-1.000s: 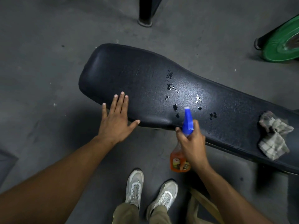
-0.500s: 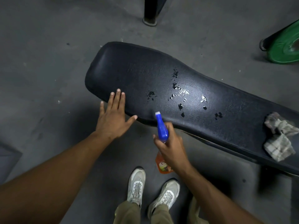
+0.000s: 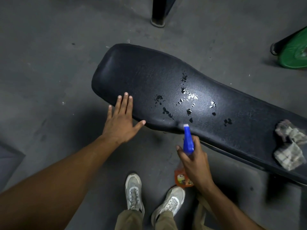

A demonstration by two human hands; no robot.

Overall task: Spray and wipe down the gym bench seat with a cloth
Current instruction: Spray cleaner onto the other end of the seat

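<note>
Step in hand, judged: spraying, not yet wiping. Droplet patches [image 3: 186,97] scattered over the middle of the bench seat [image 3: 141,77], some glinting; wide left end of the pad dry-looking, right stretch toward the cloth mostly unspotted.

Right hand [image 3: 195,161] wrapped around the neck of the spray bottle [image 3: 188,143], fingers closed on it; whether a finger is pulling the trigger cannot be told, since the trigger side is hidden. Blue head up, white nozzle tip at the near edge of the seat, aimed far and slightly left across the pad. Orange body hanging below the hand, near side of the seat, above the floor [image 3: 49,63].

Left hand [image 3: 121,123] spread flat, fingers apart, holding nothing; fingertips over the near-left edge of the seat, palm off the pad. Contact versus hover not resolvable.

Seat long axis: far-left to near-right, wide rounded end at left, narrowing toward the right and running out of frame.

Cloth [image 3: 290,145] crumpled on the right part of the seat, well apart from both hands, untouched.

Next move calls for, as judgement: covering the dry left end with spray, then parking the bottle or freeing a hand, reaching right for the cloth, and wiping along the long axis. Risk: overspray past the far edge onto the floor.
</note>
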